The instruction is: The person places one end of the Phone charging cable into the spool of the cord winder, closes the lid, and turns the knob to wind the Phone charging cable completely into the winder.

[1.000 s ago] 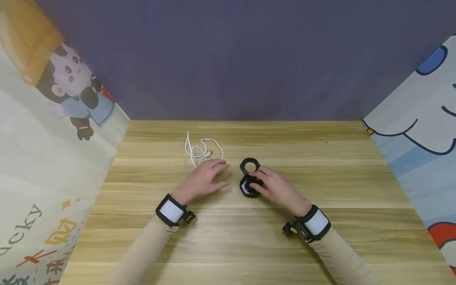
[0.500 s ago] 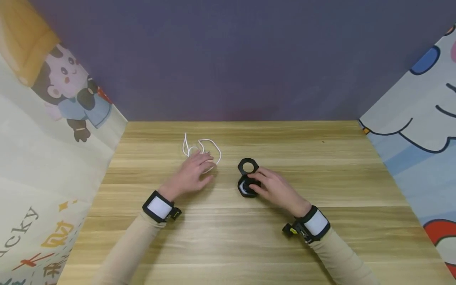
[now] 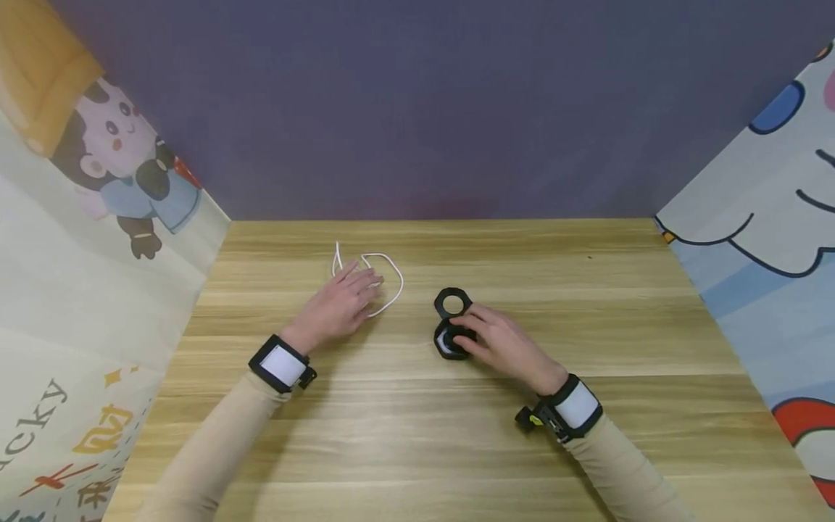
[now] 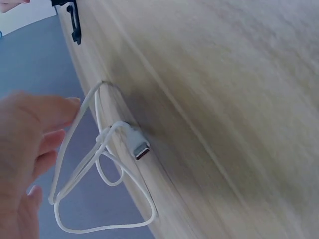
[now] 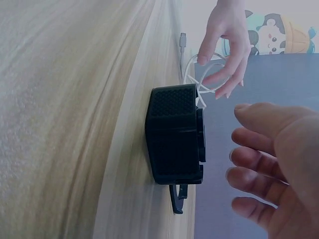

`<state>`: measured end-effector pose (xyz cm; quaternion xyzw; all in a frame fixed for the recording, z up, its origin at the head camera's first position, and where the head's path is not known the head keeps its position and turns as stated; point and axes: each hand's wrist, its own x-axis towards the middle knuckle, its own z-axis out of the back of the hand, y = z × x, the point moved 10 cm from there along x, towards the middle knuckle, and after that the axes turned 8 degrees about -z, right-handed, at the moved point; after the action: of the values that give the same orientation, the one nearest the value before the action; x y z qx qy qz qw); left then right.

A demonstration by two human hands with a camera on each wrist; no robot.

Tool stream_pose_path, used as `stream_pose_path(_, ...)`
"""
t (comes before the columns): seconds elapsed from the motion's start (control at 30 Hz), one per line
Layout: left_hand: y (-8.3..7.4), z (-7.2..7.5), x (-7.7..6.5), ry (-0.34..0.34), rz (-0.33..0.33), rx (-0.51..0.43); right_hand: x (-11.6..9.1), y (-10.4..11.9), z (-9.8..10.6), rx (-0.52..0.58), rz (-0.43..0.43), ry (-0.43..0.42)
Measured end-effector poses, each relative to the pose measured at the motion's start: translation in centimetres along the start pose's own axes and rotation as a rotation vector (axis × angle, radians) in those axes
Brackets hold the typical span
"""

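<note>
1. Placement, head view: black octagonal device [image 3: 449,354] lies on table [image 3: 404,435]; its ring [image 3: 439,303] sticks out at 12 o'clock; white cable [image 3: 401,281] lies at 10 o'clock of the device
2. Grip: left hand [image 3: 335,301] spread over the cable, fingers unclenched; right hand [image 3: 505,348] at the device's 3 o'clock, fingers loosely bent, not clenched on it; firm contact cannot be told for either
3. Risk: cable may snag or tighten into a knot, the cause being its crossed loops if only one strand is taken up
4. Risk: device may slide or swivel if nudged, since no firm hold on it shows; the protruding ring could catch a finger
5. Left wrist view gives the metal-tipped plug [image 4: 137,143] at 4 o'clock of the fingers; from the head camera the left hand covers that area
6. Right wrist view alone gives the device's thick, textured side wall [image 5: 174,102], and a gap between fingertips [image 5: 238,157] and device; the ring's round opening reads clearly only from the head
</note>
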<state>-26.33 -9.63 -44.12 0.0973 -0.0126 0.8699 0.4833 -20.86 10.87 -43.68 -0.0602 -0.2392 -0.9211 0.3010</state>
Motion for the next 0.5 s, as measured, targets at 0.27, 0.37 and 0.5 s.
stream_pose_path(0.27,0.0,-0.2,-0.1,0.029,-0.019,0.014,-0.1,0.1,0.1,0.021,0.017,-0.011)
stream_pose_path(0.37,-0.2,-0.6,-0.1,0.059,-0.025,0.037,-0.1,0.1,0.2,0.026,0.024,-0.019)
stream_pose_path(0.5,-0.6,-1.1,0.1,0.083,-0.045,0.08,-0.2,0.1,0.3,0.026,0.032,-0.026)
